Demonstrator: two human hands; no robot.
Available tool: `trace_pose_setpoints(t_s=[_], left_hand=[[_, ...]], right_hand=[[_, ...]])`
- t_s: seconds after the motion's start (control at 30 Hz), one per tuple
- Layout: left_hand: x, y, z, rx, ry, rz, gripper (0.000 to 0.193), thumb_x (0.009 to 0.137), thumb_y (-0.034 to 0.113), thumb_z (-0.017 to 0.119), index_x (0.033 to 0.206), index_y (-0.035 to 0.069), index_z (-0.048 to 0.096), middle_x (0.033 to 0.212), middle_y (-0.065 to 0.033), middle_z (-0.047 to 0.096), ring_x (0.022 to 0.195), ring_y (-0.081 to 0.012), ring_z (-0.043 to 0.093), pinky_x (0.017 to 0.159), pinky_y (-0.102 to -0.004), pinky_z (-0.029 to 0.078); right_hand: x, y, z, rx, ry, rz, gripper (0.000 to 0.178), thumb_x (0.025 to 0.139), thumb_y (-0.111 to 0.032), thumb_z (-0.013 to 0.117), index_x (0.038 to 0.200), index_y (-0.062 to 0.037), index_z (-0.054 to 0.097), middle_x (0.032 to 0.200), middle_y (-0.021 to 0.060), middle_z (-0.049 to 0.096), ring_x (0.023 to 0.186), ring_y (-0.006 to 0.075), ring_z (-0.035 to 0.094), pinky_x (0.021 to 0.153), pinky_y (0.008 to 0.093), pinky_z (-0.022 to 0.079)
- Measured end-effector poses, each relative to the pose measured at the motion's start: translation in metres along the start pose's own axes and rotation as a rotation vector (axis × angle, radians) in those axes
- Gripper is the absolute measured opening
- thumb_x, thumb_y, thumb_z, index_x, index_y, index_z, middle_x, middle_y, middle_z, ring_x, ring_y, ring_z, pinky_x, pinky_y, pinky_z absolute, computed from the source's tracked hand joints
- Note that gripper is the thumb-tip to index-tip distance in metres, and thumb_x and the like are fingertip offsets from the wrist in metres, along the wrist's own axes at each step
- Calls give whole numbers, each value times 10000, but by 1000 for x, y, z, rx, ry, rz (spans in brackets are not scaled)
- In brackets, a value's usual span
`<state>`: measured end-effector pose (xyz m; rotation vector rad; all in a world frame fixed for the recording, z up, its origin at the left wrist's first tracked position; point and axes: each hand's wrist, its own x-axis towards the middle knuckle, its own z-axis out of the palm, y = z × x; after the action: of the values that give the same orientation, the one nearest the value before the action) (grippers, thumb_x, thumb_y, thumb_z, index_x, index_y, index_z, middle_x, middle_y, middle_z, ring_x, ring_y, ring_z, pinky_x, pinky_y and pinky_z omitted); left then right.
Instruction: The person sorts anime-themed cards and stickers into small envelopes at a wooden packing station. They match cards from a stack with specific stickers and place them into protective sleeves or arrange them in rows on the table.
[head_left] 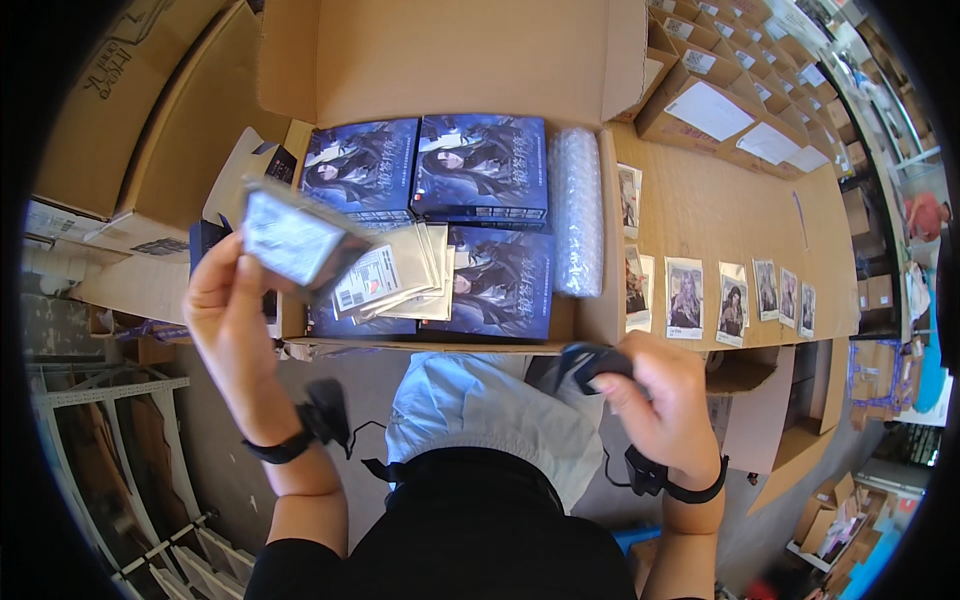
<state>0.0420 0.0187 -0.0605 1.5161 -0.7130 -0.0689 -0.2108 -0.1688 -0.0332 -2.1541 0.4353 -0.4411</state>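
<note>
My left hand (232, 300) pinches a clear-sleeved card pack (292, 240), blurred and tilted, above the left side of an open carton (585, 335). Beside it, a loose pile of cream-coloured packets (400, 275), one with a barcode label, lies on blue illustrated boxes (480, 165) inside that carton. My right hand (665, 395) is closed around a black rounded handheld device (592, 368), shaped like a barcode scanner, just in front of the carton's near right corner. Part of the device is hidden by my fingers.
A roll of bubble wrap (576, 212) fills the carton's right side. Several picture cards (684, 298) lie along the cardboard-covered table (750, 215) to the right. A divided cardboard organiser (710, 100) stands behind them, and large cartons (185, 130) are at the left. Far right, a person (926, 216) is visible.
</note>
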Motion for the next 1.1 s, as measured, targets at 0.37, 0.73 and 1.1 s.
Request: trace_pose_setpoints(t_s=[0.37,0.73,1.1], left_hand=[[-5,-3,0,-352,9,-226,248,786,-36,572,1032,-53,544,893,-87,626,777,-100,579,706,-193,447],[-30,12,46,-352,-499,-391,166,761,-27,634,910,-27,560,877,-70,603,818,-113,577,729,-244,471],[-45,6,84,-632,-986,-631,303,740,74,680,980,3,509,987,-99,571,932,-137,524,823,-280,405]], right_hand=[[59,33,42,-99,-92,104,273,728,-8,616,968,8,485,700,203,547,696,397,554,613,428,441],[39,11,28,348,248,-105,356,707,-65,691,1022,0,537,866,62,565,560,72,500,475,193,381],[-9,16,4,161,195,-85,132,700,-7,674,786,-32,577,680,51,556,458,98,446,409,218,328]])
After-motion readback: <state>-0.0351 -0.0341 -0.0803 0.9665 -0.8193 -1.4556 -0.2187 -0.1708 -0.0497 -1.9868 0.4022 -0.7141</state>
